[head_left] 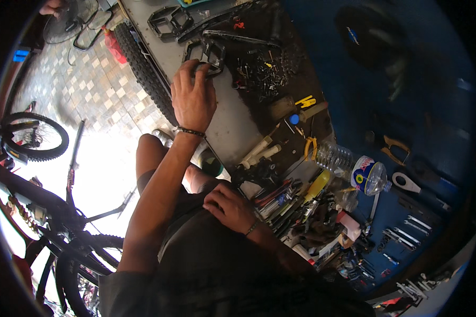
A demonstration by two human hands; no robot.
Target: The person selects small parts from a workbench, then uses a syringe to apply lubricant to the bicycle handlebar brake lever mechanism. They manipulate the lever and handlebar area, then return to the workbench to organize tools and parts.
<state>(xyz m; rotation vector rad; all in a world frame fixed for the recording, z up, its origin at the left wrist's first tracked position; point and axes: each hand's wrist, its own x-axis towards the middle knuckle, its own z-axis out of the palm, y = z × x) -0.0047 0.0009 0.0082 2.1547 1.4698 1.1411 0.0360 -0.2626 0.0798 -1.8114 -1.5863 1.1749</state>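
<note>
Checkered tile floor [99, 74], glaring daylight [108, 158], blue panel [351, 111], workbench [227, 119]

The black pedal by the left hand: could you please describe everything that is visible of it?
The black pedal has an open, angular frame with gaps between its bars; it looks like metal or hard plastic. It lies on the grey worktop, between the knobbly tyre and the scattered small parts. The fingers of the left hand cover its near edge, so that part is hidden, and whether they grip it cannot be told.
</note>
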